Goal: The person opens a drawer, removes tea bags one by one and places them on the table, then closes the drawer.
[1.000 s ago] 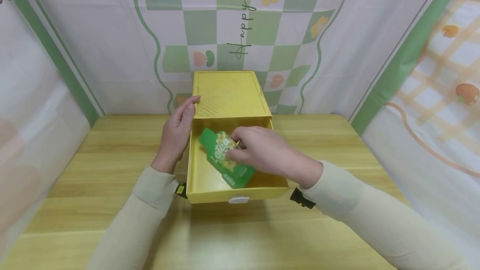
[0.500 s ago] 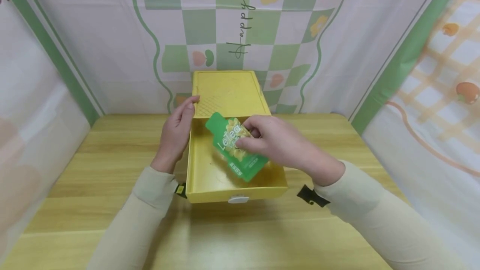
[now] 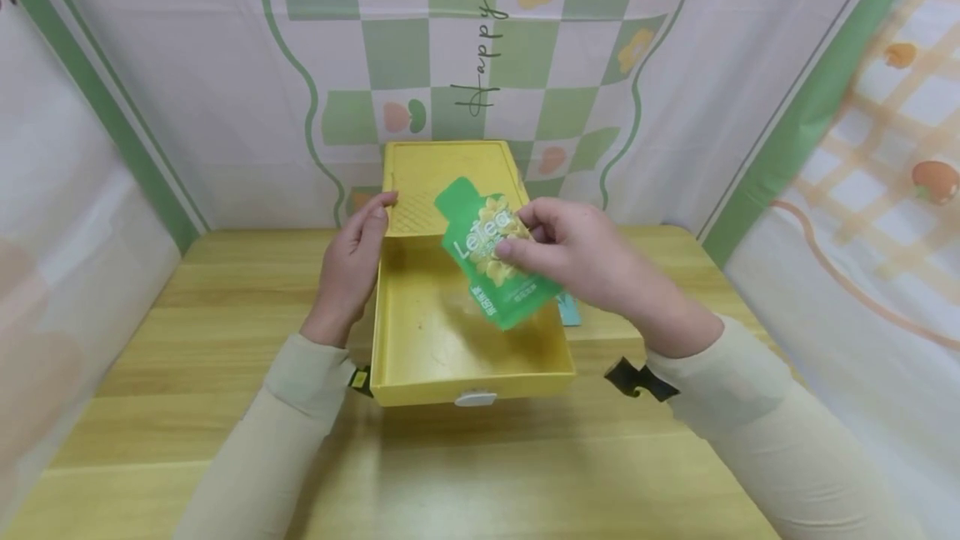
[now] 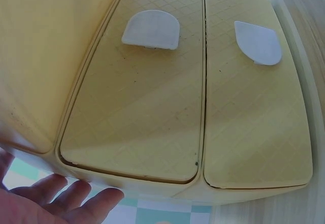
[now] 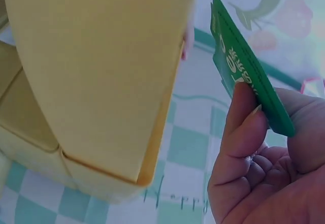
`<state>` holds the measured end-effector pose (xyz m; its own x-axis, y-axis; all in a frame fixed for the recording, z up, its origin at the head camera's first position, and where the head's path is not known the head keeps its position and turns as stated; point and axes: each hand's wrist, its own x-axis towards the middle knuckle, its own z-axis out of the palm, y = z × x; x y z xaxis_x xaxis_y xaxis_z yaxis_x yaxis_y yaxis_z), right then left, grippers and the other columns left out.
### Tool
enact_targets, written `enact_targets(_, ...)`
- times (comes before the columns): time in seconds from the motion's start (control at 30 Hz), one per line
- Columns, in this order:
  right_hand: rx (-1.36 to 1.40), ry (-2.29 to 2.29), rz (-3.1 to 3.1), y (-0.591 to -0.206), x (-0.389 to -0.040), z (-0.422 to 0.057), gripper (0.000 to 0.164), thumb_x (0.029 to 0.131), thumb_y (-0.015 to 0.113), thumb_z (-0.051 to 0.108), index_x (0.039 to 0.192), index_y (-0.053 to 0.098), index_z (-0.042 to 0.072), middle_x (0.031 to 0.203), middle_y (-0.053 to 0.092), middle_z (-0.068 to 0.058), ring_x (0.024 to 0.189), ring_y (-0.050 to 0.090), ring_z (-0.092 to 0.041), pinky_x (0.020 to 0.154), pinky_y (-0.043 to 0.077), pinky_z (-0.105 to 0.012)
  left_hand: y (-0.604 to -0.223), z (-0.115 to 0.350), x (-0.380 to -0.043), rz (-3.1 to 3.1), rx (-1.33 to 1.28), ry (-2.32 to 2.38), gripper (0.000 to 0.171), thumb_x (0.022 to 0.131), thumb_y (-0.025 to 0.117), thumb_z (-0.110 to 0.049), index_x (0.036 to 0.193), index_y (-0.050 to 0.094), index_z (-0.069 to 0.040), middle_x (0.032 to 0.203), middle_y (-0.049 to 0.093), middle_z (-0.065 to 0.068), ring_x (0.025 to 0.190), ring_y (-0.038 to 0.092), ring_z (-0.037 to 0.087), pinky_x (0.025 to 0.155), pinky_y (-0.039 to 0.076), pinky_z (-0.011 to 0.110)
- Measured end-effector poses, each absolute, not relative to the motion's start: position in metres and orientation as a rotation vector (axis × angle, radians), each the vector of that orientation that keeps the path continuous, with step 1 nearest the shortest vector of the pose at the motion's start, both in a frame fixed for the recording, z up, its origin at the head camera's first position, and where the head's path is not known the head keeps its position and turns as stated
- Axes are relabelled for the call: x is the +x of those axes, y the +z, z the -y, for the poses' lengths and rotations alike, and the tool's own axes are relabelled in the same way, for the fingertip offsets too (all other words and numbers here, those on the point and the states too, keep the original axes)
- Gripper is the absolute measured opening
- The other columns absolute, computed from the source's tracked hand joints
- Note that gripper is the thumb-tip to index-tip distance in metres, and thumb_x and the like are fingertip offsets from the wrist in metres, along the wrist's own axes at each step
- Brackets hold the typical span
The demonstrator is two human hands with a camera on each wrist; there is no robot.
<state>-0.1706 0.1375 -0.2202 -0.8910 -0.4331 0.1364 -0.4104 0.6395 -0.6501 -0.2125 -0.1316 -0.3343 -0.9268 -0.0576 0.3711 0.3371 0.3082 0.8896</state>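
A: Quick q: which step's in hand?

B: Prob the carry, IMO. R hand [image 3: 581,248] has the green pouch [image 3: 480,252] up in the air, above the pulled-out drawer [image 3: 427,392] of the yellow box [image 3: 416,169]. Can't tell from this alone if it's in- or outbound.

A: And next move calls for?

B: A firm pinch, I'd say, plus enough height to clear the drawer rim, w/ the box held steady. If it's going right, watch the light-blue item [image 3: 571,312] just beside the drawer; mostly hidden, so no ID.

A: Where's the pouch vs. the fingers?

B: Btwn thumb & fingertips. Head cam: thumb on the printed face, fingers behind, near the pouch's R edge; the spouted end tilts up & away, to the L. R wrist cam shows it nearly edge-on, apart from the drawer, the spare fingers curled toward the palm.

A: L hand?

B: L hand [image 3: 352,261] rests at the box's L side, fingers extended & slightly spread, index tip at the top edge, no pinch AFAICT. L wrist cam also has two closed drawers [image 4: 137,107] w/ white tabs [image 4: 152,29].
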Motion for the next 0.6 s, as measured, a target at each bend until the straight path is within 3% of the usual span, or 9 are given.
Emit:
enact_targets(0.2,-0.569,-1.38,-2.744,-0.216,-0.18,-0.154,0.039,0.09,0.068,0.041,0.103,0.064,0.004,0.083,0.067,-0.011,0.073,0.063,-0.023,0.065,0.054,-0.032,-0.333,0.132,-0.212,2.256,-0.26,-1.656,0.05,0.102,0.033,-0.054,0.143,0.051,-0.031,0.148,0.046,-0.01,0.128,0.044,0.013,0.104,0.037,0.045)
enact_targets(0.37,-0.467,-1.57,-2.668,-0.215,-0.188,-0.167,0.044,0.091,0.066,0.04,0.108,0.061,-0.001,0.09,0.066,-0.013,0.076,0.065,-0.024,0.066,0.056,-0.031,-0.334,0.132,-0.213,2.258,-0.256,-1.667,0.05,0.104,0.033,-0.047,0.145,0.05,-0.023,0.15,0.046,-0.004,0.119,0.047,0.02,0.098,0.037,0.046)
enact_targets(0.6,-0.357,-1.736,-2.649,-0.214,-0.197,-0.185,0.05,0.092,0.063,0.041,0.115,0.06,-0.003,0.096,0.066,-0.007,0.079,0.065,-0.017,0.069,0.055,-0.027,-0.333,0.132,-0.21,2.241,-0.279,-1.661,0.051,0.102,0.033,-0.054,0.142,0.051,-0.03,0.147,0.047,-0.009,0.111,0.047,0.019,0.093,0.037,0.044)
